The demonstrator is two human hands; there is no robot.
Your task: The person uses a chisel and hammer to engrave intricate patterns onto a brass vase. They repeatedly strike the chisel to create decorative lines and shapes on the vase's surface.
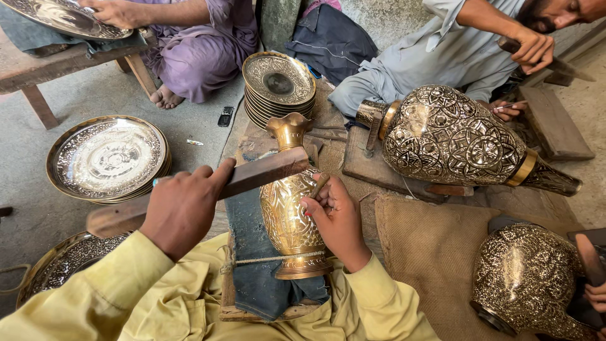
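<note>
While the left hand (183, 208) is wrapped tight around a wooden mallet (208, 189) raised level above the work, the right hand (334, 218) pinches a slim chisel (319, 186) between thumb and fingers, tip set against the shoulder of a small brass vase (291, 202). The vase lies lengthwise on a blue denim pad (249, 252) over a wooden board, a cord (252, 260) tying it near its foot.

Risk noted: the right fingers sit close to the chisel head, so an off-line blow could land on them. A glancing strike could also skid the tip across the engraved surface, or roll the vase, since only one cord appears to restrain it; the far side of the tie is hidden.

Surroundings: a stack of engraved plates (279, 85) stands just beyond the vase mouth, a second stack (107, 158) to the left. A large engraved vase (457, 139) lies near on the right, where another person works, limiting swing room.
</note>
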